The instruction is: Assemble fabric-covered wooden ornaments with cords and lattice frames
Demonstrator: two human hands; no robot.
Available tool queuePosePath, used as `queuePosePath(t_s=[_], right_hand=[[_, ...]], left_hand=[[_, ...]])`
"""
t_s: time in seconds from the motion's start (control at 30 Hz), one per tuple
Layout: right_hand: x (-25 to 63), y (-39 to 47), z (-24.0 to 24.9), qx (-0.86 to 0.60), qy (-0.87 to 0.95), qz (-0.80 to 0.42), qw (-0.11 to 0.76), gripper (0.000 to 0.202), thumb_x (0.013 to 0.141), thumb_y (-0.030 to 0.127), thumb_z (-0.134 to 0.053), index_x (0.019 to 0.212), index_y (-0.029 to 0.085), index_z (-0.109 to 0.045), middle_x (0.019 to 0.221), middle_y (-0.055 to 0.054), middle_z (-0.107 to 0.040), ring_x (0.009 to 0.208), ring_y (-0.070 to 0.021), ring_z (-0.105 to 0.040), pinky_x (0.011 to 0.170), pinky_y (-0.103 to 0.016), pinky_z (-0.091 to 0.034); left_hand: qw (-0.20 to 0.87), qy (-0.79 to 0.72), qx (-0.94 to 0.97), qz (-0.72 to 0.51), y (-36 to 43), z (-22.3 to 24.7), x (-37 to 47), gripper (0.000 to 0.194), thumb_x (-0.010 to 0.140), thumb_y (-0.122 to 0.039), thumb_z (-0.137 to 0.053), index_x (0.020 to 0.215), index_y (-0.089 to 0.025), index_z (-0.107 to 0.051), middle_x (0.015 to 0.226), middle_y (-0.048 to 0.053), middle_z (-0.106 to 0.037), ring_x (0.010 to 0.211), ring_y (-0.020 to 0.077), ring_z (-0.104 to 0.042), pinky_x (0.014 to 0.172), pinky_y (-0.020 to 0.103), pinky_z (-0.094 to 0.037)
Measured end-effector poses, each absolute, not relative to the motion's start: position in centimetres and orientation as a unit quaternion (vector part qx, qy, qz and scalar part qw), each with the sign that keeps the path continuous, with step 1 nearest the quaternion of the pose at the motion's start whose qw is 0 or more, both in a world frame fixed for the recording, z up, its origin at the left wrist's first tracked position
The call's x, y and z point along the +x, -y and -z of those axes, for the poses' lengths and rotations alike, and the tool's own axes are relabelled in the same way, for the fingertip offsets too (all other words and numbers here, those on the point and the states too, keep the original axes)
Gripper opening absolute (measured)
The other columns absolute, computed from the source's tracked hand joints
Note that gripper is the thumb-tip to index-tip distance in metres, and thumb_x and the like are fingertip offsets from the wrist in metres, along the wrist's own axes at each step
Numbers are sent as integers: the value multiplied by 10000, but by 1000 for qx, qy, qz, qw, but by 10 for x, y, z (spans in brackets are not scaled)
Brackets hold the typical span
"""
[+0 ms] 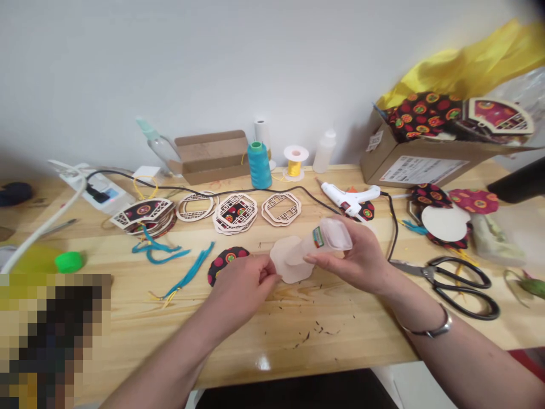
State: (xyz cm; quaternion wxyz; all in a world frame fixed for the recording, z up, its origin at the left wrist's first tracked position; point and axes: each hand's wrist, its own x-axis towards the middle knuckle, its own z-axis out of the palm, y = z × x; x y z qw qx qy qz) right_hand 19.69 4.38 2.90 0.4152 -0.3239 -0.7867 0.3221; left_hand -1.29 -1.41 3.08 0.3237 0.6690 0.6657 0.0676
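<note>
Where the table point(332, 346) begins at the left, a green cap point(68, 262) sits nearer the person than a white power strip point(106, 190). Next comes a stack of fan-shaped frames point(145, 215), with blue tassels point(192, 278) in front of it; a spray bottle point(162, 150) and an open carton point(215, 159) stand behind, by the wall. To the right, three lots of lattice frames point(235, 213) lie in a row, the middle one showing printed fabric. A blue thread cone point(259, 167) stands behind them, beside a yellow spool point(294, 166). In front, a printed disc point(227, 258) is partly hidden by the left hand point(242, 284), whose thumb and forefinger pinch the left edge of a pale panel point(279, 253). That panel is between the two hands. A squeeze bottle point(330, 236) is gripped in the right hand point(361, 258), tilted with its narrow end down and leftward over the panel; blur makes it hard to tell whether the tip touches. Beyond this hand rests a white glue gun point(351, 199). Scissors point(428, 272) lie right of the wrist, and a filled box point(383, 150) stands behind.
</note>
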Motion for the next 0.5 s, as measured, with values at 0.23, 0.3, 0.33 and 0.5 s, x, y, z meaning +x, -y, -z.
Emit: queuePosePath(t_s=[0.23, 0.3, 0.33, 0.5], right_hand=[[200, -48, -30, -384, 688, -443, 429, 254, 667, 307, -780, 788, 191, -588, 699, 14, -613, 592, -120, -570, 530, -250, -489], [201, -51, -31, -383, 601, -532, 457, 289, 645, 351, -789, 778, 181, -597, 671, 6, -626, 561, -134, -586, 493, -262, -509], [202, -52, -31, -377, 556, -569, 475, 298, 640, 372, -788, 768, 176, -604, 661, 1, -634, 546, -139, -588, 479, -268, -515], [209, -63, -36, -351, 410, -649, 536, 331, 649, 456, -758, 806, 183, -655, 785, -47, -705, 497, -114, -555, 402, -227, -450]], left_hand=[[328, -664, 668, -66, 13, -31, -13, 148, 784, -304, -526, 691, -209, -588, 608, -25, -577, 613, 151, -525, 560, 251, -298], [326, -666, 668, -68, 14, -31, -13, 155, 783, -306, -527, 682, -206, -587, 598, -27, -568, 606, 148, -521, 557, 251, -298], [325, -665, 669, -71, 14, -31, -14, 156, 783, -307, -527, 681, -206, -589, 595, -28, -567, 602, 147, -520, 555, 251, -298], [344, -668, 650, -117, 13, -32, -20, 202, 786, -371, -538, 689, -206, -603, 590, -35, -579, 573, 138, -514, 541, 250, -328]])
